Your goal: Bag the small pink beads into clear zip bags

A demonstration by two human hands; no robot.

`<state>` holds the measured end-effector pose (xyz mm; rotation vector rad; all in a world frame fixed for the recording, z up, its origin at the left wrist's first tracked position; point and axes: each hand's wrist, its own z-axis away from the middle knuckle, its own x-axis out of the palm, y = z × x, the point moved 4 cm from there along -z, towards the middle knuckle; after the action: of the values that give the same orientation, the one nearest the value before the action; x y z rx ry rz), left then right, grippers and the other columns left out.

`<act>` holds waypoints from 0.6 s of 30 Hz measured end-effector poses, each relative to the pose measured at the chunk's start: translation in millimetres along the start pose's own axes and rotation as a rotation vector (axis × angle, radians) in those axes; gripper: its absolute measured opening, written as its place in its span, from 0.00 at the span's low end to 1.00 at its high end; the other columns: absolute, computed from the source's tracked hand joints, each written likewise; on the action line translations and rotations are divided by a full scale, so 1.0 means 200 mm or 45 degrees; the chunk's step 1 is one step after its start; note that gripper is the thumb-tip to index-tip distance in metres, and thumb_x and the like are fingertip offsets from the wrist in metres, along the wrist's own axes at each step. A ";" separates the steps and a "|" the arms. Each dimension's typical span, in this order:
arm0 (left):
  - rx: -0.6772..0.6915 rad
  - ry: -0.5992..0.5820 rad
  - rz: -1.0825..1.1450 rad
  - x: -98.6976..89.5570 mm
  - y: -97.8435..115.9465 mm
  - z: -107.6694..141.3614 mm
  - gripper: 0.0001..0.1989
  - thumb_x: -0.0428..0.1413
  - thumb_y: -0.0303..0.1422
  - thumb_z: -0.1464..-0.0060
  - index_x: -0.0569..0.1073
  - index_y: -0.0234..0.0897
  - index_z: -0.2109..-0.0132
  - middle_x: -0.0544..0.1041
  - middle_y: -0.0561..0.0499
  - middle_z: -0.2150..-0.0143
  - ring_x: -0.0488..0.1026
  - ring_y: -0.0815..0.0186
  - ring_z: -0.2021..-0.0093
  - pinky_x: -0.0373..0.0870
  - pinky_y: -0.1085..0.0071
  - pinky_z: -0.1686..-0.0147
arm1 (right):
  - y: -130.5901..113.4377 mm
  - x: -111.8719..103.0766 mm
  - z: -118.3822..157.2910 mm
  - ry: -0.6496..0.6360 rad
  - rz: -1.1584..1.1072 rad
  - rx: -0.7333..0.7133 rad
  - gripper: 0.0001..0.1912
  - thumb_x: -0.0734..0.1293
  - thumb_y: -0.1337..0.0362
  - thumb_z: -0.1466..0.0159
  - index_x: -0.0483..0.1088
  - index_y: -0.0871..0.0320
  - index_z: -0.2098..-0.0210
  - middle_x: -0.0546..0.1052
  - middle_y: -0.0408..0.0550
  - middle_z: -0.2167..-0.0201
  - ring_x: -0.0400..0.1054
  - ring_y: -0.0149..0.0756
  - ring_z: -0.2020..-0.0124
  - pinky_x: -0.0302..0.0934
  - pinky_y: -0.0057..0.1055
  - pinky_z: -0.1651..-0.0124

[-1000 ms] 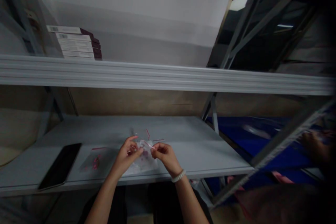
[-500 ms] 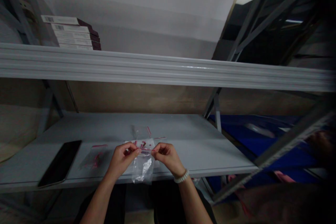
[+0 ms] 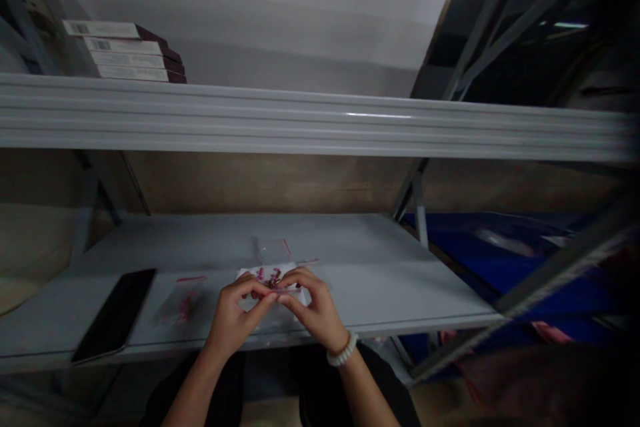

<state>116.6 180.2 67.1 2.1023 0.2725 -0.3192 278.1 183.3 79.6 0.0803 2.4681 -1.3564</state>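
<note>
In the head view, the left hand [image 3: 233,315] and right hand [image 3: 318,312] pinch a clear bag [image 3: 265,278] holding pink bits at lower center, fingertips [image 3: 273,295] narrow and almost meeting, above a gray shelf [image 3: 380,297]. A 2nd bag [image 3: 183,307] lies left, near a phone [image 3: 115,313].

Honestly, there's hardly anything readable here, folks. The only print I can spot is on the stack of flat dark maroon cardboard boxes [image 3: 123,50] sitting on the grey steel shelf [image 3: 300,117]: each box end carries a long white label, and the top two show a black barcode [image 3: 80,28] near the left end. Any digits or small print on those labels are way too tiny and blurry to make out, so no brand or number for me.
</note>
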 end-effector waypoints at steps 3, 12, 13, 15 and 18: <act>0.008 -0.029 0.007 0.02 0.01 0.00 0.09 0.58 0.35 0.48 0.75 0.36 0.72 0.73 0.51 0.74 0.69 0.67 0.70 0.63 0.73 0.68 | 0.00 0.02 0.00 0.017 0.006 0.012 0.09 0.66 0.59 0.39 0.72 0.58 0.72 0.73 0.47 0.72 0.66 0.35 0.66 0.58 0.30 0.60; 0.011 -0.001 -0.014 0.00 0.05 -0.01 0.11 0.57 0.37 0.48 0.74 0.36 0.74 0.72 0.51 0.75 0.68 0.67 0.72 0.63 0.72 0.69 | 0.06 0.01 0.00 0.119 -0.149 0.226 0.09 0.72 0.58 0.46 0.75 0.57 0.76 0.77 0.47 0.75 0.68 0.36 0.71 0.60 0.30 0.64; 0.005 0.001 -0.015 0.00 0.05 -0.01 0.11 0.57 0.37 0.48 0.74 0.36 0.74 0.72 0.51 0.76 0.67 0.67 0.72 0.63 0.72 0.69 | 0.08 0.00 0.00 0.127 -0.180 0.254 0.09 0.72 0.58 0.47 0.76 0.57 0.76 0.77 0.46 0.76 0.68 0.35 0.72 0.61 0.30 0.65; -0.017 0.010 -0.002 0.00 0.03 -0.01 0.11 0.57 0.37 0.49 0.74 0.36 0.74 0.71 0.51 0.76 0.67 0.67 0.72 0.63 0.73 0.68 | 0.10 0.00 0.01 0.131 -0.211 0.272 0.09 0.73 0.58 0.48 0.76 0.57 0.77 0.77 0.46 0.77 0.68 0.35 0.72 0.61 0.30 0.65; -0.106 0.062 0.079 -0.01 -0.03 0.00 0.12 0.58 0.38 0.49 0.74 0.35 0.74 0.71 0.52 0.76 0.66 0.68 0.72 0.62 0.74 0.69 | 0.16 0.00 0.01 0.122 -0.391 0.332 0.10 0.72 0.57 0.47 0.78 0.56 0.70 0.78 0.47 0.72 0.69 0.35 0.69 0.62 0.31 0.63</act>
<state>111.8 183.3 62.7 2.0336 0.2449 -0.2162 285.5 198.8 53.1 -0.1866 2.4398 -1.8377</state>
